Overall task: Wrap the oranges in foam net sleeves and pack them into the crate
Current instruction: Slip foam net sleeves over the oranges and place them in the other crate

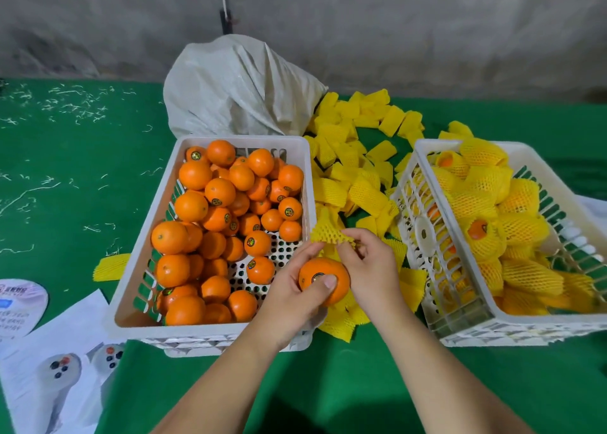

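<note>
While the left hand [295, 289] grips a bare orange [324, 285] with its thumb pressed across the sticker on top, the right hand [368, 262] pinches the edge of a yellow foam net sleeve [328, 234] just above the fruit, its fingers curled round the mesh. Both hands meet over the gap between two white plastic crates on the green-covered bench [328, 384].

To the left, the first crate [138, 262] holds a heap of unwrapped oranges [216, 223], many with small round stickers; part of its perforated floor shows at the near right corner. To the right, the second crate [460, 322] sits tilted and carries wrapped oranges [512, 216], each in a yellow net, with orange peel showing through a few open ends.

Between and behind the crates lies a loose scatter of flat foam net sleeves [358, 137], spilling from a grey-white woven sack [236, 88] that stands at the back of the bench by the wall. One stray sleeve [110, 266] lies on the cloth just left of the first crate. Printed paper sheets [49, 351] rest at the near left corner, and thin pale scraps [65, 105] are strewn over the far left of the cloth.
</note>
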`<action>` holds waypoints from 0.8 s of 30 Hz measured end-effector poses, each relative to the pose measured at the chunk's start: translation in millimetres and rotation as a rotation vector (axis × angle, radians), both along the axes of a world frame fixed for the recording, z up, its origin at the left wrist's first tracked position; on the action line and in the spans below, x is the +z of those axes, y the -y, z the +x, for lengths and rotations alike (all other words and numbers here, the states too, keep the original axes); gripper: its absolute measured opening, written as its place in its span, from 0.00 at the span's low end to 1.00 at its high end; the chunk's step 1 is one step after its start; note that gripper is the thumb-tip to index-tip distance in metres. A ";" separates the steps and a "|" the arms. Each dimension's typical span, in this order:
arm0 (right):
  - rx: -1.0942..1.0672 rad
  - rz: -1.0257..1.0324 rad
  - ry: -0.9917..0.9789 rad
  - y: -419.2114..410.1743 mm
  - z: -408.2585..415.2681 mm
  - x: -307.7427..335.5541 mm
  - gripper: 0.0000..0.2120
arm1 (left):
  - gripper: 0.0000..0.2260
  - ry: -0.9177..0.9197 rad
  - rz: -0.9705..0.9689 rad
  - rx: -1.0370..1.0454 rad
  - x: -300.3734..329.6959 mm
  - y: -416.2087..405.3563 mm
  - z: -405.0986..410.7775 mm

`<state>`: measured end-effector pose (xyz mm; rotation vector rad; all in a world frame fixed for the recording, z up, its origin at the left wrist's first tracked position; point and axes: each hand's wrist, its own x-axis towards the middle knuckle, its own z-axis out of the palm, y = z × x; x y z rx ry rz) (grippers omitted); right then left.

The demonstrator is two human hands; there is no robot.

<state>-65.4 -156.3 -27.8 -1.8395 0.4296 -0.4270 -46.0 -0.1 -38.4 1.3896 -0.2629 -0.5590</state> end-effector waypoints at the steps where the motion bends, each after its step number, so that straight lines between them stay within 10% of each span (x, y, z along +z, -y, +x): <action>1: 0.001 0.023 0.016 0.7 -2.3 2.3 0.05 | 0.31 0.049 0.035 0.033 1.2 0.8 -0.9; 7: 0.070 0.066 0.114 -7.6 -11.0 26.5 0.06 | 0.32 0.361 0.258 0.162 -1.8 9.7 -2.3; 14: 0.019 -0.381 -0.020 0.5 -21.9 27.4 0.15 | 0.26 0.783 0.282 -0.025 -10.9 16.4 -9.4; 24: 0.082 -0.830 0.142 2.2 -35.3 15.3 0.11 | 0.21 0.453 0.107 0.311 -0.8 14.6 -4.2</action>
